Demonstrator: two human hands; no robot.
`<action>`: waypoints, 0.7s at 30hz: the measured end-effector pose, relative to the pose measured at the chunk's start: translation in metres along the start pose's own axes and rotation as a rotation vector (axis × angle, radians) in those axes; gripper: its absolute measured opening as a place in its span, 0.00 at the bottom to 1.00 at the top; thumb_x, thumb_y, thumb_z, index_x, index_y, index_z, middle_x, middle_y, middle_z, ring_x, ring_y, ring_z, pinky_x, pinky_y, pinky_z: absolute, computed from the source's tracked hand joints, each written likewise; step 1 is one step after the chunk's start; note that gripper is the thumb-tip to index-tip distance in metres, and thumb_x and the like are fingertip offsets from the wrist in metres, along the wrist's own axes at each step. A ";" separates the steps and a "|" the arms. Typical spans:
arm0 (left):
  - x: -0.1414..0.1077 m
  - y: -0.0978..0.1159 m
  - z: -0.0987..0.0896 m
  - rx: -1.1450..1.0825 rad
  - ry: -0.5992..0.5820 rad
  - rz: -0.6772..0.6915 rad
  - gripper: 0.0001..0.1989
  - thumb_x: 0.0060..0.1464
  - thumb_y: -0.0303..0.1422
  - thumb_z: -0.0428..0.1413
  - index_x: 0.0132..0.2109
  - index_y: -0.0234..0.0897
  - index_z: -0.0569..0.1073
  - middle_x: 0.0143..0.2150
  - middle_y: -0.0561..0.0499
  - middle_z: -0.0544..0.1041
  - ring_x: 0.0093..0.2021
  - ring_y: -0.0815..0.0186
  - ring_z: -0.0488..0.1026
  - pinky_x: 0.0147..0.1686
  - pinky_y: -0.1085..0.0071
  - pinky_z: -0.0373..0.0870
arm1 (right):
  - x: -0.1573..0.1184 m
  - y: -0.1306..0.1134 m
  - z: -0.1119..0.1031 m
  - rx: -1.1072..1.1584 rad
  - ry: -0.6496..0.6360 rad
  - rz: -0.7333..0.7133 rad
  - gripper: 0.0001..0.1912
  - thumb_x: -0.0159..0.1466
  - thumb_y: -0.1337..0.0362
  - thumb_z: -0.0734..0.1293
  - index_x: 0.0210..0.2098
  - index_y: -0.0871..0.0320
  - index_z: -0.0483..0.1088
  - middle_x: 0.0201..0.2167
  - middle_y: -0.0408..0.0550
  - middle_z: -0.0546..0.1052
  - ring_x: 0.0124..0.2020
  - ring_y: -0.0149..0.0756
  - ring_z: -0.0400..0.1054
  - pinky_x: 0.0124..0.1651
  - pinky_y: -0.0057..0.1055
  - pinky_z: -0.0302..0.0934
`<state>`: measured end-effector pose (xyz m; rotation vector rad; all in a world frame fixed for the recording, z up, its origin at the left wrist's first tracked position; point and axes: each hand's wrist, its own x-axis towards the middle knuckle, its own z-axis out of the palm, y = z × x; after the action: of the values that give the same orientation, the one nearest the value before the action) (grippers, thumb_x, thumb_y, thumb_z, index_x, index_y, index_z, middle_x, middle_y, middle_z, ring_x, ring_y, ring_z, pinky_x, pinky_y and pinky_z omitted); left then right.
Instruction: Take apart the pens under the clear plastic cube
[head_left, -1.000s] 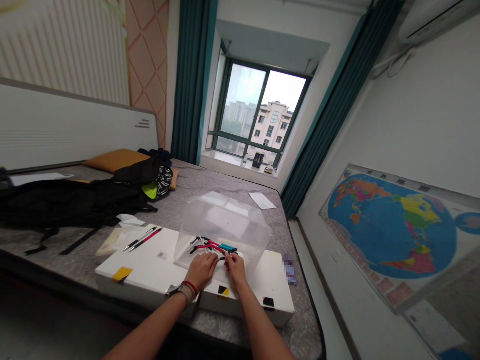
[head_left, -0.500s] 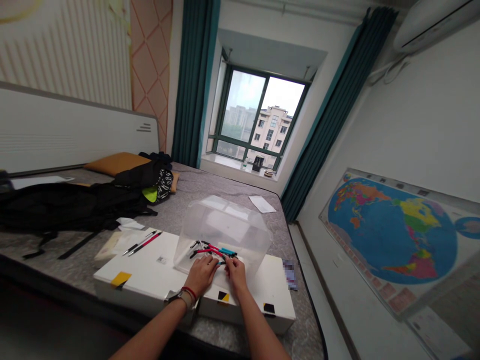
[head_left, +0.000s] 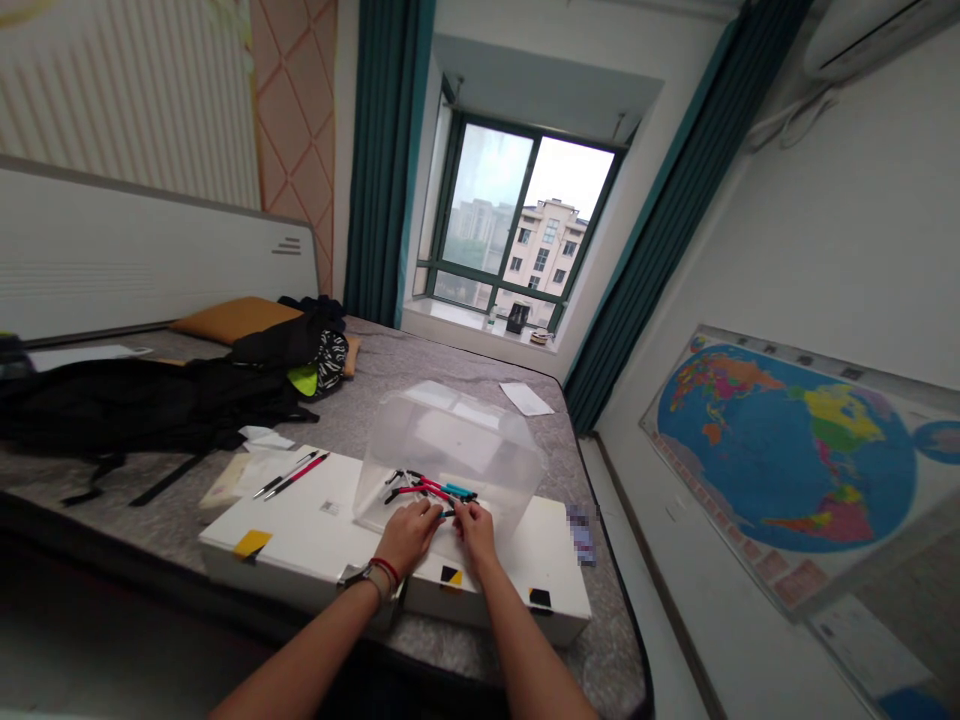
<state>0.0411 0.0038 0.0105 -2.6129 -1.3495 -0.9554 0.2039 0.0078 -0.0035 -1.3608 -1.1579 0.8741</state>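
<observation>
Both hands meet at the open front of a clear plastic bin [head_left: 457, 430] lying on its side. My left hand [head_left: 409, 534] is closed, pinching one end of a small blue and dark pen [head_left: 448, 514]. The other end sits between the closed fingertips of my right hand [head_left: 475, 530]; whether the pen is whole or in parts cannot be made out. Just beyond the fingers, several red, blue, black and white pens or pen parts [head_left: 420, 487] lie heaped in the bin. Two pens, a red one [head_left: 298, 475] and a silver-black one [head_left: 283, 476], rest to the left.
White boxes [head_left: 315, 545] with yellow and black tape support the bin, on a grey mattress [head_left: 420, 360]. Tissues [head_left: 262, 440] lie at the left, near a black backpack [head_left: 150, 405]. A white paper sheet [head_left: 526, 399] lies behind the bin.
The view has shifted slightly. Both hands stay close together at the bin's opening, still on the small blue pen, with only slight finger movement.
</observation>
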 end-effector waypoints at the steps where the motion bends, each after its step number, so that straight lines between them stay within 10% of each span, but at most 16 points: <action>1: 0.000 0.000 -0.001 0.010 0.006 0.003 0.14 0.65 0.37 0.42 0.46 0.42 0.71 0.38 0.48 0.72 0.40 0.62 0.69 0.39 0.66 0.62 | 0.000 0.001 0.000 0.001 0.002 -0.001 0.22 0.56 0.47 0.65 0.19 0.58 0.64 0.13 0.39 0.65 0.15 0.27 0.56 0.20 0.24 0.50; 21: 0.000 0.001 -0.002 0.014 0.040 0.006 0.13 0.64 0.35 0.43 0.44 0.42 0.71 0.39 0.47 0.73 0.43 0.60 0.68 0.41 0.64 0.60 | 0.000 -0.001 0.000 0.028 -0.052 0.019 0.21 0.56 0.46 0.65 0.20 0.58 0.64 0.14 0.39 0.66 0.15 0.26 0.56 0.19 0.25 0.50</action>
<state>0.0415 0.0026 0.0125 -2.5715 -1.3338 -0.9887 0.2037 0.0075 -0.0027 -1.3346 -1.1697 0.9406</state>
